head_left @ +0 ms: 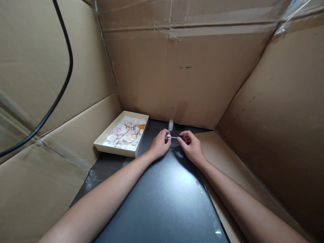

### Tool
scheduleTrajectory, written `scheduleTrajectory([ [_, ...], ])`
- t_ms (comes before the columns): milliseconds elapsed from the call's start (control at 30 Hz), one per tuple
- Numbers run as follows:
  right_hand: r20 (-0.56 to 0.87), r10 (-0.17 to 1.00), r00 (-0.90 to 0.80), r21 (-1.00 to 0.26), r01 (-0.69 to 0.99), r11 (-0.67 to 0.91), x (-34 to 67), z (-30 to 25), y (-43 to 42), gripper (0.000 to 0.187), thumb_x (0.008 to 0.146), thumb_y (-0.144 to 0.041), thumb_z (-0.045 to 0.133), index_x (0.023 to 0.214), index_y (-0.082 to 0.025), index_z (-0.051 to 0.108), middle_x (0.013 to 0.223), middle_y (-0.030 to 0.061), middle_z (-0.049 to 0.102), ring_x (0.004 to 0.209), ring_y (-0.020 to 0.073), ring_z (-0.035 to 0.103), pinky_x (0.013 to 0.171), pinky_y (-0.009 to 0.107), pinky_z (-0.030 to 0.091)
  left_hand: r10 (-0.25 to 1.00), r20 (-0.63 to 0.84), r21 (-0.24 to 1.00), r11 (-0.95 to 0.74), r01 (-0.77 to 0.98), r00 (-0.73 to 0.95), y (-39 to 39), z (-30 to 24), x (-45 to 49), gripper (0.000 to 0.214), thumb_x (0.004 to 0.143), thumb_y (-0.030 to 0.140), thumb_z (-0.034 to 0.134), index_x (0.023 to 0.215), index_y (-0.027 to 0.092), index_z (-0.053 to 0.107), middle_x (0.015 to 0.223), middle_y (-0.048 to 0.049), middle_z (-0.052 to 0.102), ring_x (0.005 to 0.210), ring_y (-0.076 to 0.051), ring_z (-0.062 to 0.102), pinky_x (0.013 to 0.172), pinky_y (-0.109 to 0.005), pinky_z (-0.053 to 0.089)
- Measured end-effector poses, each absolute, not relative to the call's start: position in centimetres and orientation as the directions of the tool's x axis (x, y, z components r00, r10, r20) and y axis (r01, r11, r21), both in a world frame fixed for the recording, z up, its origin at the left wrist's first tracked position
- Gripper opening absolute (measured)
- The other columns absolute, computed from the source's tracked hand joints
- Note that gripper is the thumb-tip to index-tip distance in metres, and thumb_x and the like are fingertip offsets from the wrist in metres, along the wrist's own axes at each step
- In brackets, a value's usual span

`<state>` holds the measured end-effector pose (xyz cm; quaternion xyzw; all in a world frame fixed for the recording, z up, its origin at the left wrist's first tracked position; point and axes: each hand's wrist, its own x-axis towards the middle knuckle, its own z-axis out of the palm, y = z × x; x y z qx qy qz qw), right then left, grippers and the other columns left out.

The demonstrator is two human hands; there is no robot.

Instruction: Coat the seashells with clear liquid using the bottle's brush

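My left hand (pixel 159 145) pinches a small white piece (pixel 168 136), perhaps a shell, between thumb and fingers. The fingers cover much of it, so its kind is unclear. From the right, my right hand (pixel 191 145) grips a thin, pale stick-like tool (pixel 174 137) between thumb and fingertips. The tool's far end meets or nearly meets the white piece. Just behind my left fingers, a small clear bottle (pixel 170 126) with whitish contents stands upright.
To the left lies a shallow cream tray (pixel 115 151) holding several seashells (pixel 129 130) and an orange piece (pixel 141 127). Cardboard walls (pixel 167 74) enclose the dark tabletop (pixel 157 202) at the back and sides. A black cable (pixel 68 74) hangs at upper left.
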<state>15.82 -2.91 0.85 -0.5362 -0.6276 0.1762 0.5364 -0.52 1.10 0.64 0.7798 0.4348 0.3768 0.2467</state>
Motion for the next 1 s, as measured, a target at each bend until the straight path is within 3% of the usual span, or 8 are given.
scheduleTrajectory([
  [233, 0.474, 0.856, 0.207, -0.799, 0.511, 0.318, 15.79, 1.29, -3.19, 0.023, 0.082, -0.043, 0.059, 0.084, -0.021, 0.056, 0.062, -0.0038, 0.047, 0.056, 0.0123, 0.044, 0.055, 0.025, 0.037, 0.845, 0.402, 0.706, -0.531, 0.469, 0.351, 1.26, 0.45, -0.54, 0.016, 0.08, 0.015, 0.049, 0.095, 0.02, 0.048, 0.082, 0.0016, 0.048, 0.072, -0.011, 0.046, 0.065, -0.023, 0.036],
  [367, 0.45, 0.881, 0.147, -0.846, 0.385, 0.369, 15.68, 1.04, -3.13, 0.024, 0.083, -0.045, 0.058, 0.089, -0.022, 0.055, 0.069, -0.0032, 0.048, 0.057, 0.0119, 0.047, 0.053, 0.025, 0.039, 0.849, 0.393, 0.712, -0.525, 0.466, 0.355, 1.27, 0.42, -0.55, 0.018, 0.078, 0.014, 0.05, 0.095, 0.02, 0.048, 0.082, 0.0019, 0.048, 0.072, -0.011, 0.046, 0.065, -0.023, 0.036],
  [500, 0.418, 0.9, 0.122, -0.864, 0.36, 0.353, 15.62, 0.62, -2.94, 0.027, 0.08, -0.044, 0.062, 0.093, -0.022, 0.054, 0.078, -0.0018, 0.052, 0.057, 0.0116, 0.051, 0.052, 0.026, 0.042, 0.848, 0.387, 0.721, -0.523, 0.454, 0.362, 1.2, 0.46, -0.53, 0.018, 0.077, 0.013, 0.051, 0.093, 0.02, 0.048, 0.083, 0.0017, 0.049, 0.072, -0.011, 0.046, 0.066, -0.022, 0.036],
  [600, 0.422, 0.9, 0.11, -0.851, 0.389, 0.352, 15.61, 0.66, -2.94, 0.028, 0.079, -0.043, 0.063, 0.093, -0.022, 0.053, 0.081, -0.001, 0.055, 0.057, 0.0111, 0.051, 0.053, 0.025, 0.042, 0.846, 0.384, 0.73, -0.524, 0.439, 0.37, 1.17, 0.46, -0.5, 0.017, 0.077, 0.013, 0.05, 0.093, 0.02, 0.048, 0.085, 0.0011, 0.051, 0.071, -0.011, 0.047, 0.066, -0.023, 0.037],
  [800, 0.451, 0.882, 0.138, -0.812, 0.473, 0.341, 15.67, 0.99, -3.1, 0.017, 0.081, -0.036, 0.058, 0.085, -0.021, 0.052, 0.063, -0.0047, 0.048, 0.056, 0.0113, 0.046, 0.055, 0.024, 0.038, 0.843, 0.396, 0.712, -0.533, 0.458, 0.364, 1.27, 0.37, -0.44, 0.017, 0.076, 0.013, 0.051, 0.092, 0.02, 0.048, 0.082, 0.0016, 0.049, 0.071, -0.011, 0.046, 0.064, -0.022, 0.035],
  [900, 0.447, 0.887, 0.114, -0.812, 0.468, 0.349, 15.67, 0.91, -3.14, 0.012, 0.083, -0.032, 0.055, 0.084, -0.021, 0.051, 0.065, -0.0037, 0.051, 0.056, 0.0122, 0.048, 0.054, 0.024, 0.038, 0.846, 0.389, 0.708, -0.528, 0.469, 0.366, 1.23, 0.44, -0.45, 0.017, 0.076, 0.013, 0.051, 0.092, 0.02, 0.049, 0.081, 0.0017, 0.049, 0.071, -0.011, 0.046, 0.064, -0.023, 0.035],
  [1000, 0.495, 0.864, 0.088, -0.73, 0.582, 0.359, 15.91, 0.94, -3.06, 0.008, 0.083, -0.023, 0.049, 0.089, -0.021, 0.054, 0.074, 0.0002, 0.058, 0.066, 0.0153, 0.054, 0.062, 0.027, 0.043, 0.852, 0.373, 0.707, -0.518, 0.483, 0.367, 1.13, 0.58, -0.47, 0.019, 0.076, 0.012, 0.05, 0.092, 0.02, 0.049, 0.081, 0.0016, 0.049, 0.071, -0.011, 0.046, 0.064, -0.023, 0.035],
])
